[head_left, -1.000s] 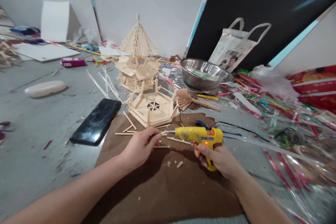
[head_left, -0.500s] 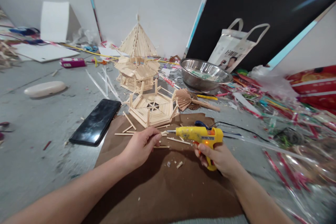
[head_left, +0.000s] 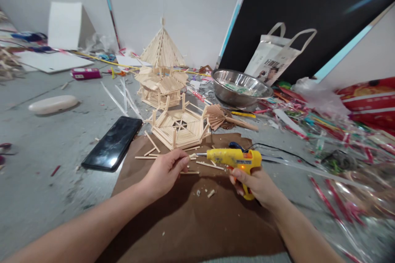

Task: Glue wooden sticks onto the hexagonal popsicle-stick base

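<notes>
My right hand [head_left: 251,183] is wrapped round the handle of a yellow hot glue gun [head_left: 234,159], whose small orange light glows. Its metal nozzle points left and meets the tip of a short wooden stick [head_left: 193,156] pinched in my left hand [head_left: 168,170]. Most of that stick is hidden by my fingers. Just beyond my hands sits a hexagonal frame of wooden sticks [head_left: 182,129] with short upright posts. Behind it stands a pagoda model [head_left: 162,70] with a pointed roof, also built from sticks. Loose sticks [head_left: 210,165] lie on the brown sheet [head_left: 191,222] under my hands.
A black phone [head_left: 112,144] and a white oval case [head_left: 53,104] lie at left. A fan-shaped brown piece [head_left: 226,118] and a steel bowl [head_left: 240,90] stand at right. Plastic scraps and strips [head_left: 324,131] litter the right side. The gun's black cord [head_left: 284,152] runs rightward.
Almost nothing differs. Both hands, the glue gun and the stick at its nozzle hold nearly the same place.
</notes>
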The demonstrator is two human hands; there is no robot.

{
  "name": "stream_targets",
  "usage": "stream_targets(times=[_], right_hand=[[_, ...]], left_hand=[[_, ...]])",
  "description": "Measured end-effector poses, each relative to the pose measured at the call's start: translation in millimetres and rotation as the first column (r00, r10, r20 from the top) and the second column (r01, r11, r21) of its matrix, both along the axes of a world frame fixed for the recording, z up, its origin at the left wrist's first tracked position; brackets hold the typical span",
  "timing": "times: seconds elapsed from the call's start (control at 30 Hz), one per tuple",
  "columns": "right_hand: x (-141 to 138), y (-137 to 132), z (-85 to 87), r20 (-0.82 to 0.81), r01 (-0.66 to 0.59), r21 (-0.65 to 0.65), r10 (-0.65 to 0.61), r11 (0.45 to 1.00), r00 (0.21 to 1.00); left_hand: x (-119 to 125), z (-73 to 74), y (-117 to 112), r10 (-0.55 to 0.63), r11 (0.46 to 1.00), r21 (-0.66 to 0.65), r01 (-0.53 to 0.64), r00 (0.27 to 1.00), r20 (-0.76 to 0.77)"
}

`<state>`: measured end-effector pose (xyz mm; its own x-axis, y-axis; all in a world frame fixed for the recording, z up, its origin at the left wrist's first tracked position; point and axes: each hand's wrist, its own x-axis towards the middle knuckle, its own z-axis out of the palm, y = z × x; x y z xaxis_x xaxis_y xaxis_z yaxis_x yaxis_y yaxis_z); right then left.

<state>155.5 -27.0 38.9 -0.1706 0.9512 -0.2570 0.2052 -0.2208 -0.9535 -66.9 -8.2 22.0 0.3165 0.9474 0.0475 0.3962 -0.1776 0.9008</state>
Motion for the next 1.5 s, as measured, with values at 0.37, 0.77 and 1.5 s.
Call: stream_targets(times=[0.37, 0.77, 1.5], right_hand=[[0.8, -0.6, -0.9, -0.001, -0.015, 0.000, 0.015, 1.000, 1.000], [1.1, -0.1, -1.0, 0.022, -0.019, 0.004, 0.019, 1.000, 1.000], [1.3, 1.4, -3.0, -0.131, 0.004, -0.030, -0.007, 1.000, 0.991]], left_hand=[[-0.1, -0.4, 0.2, -0.014, 1.000, 0.024, 0.014, 1.000, -0.003], [-0.1, -1.3, -0.2, -0.010, 1.000, 0.003, 0.010, 1.000, 0.018], [-0.3, -0.7, 0.6, 0.037, 0.997, -0.076, -0.030, 0.995, 0.094]])
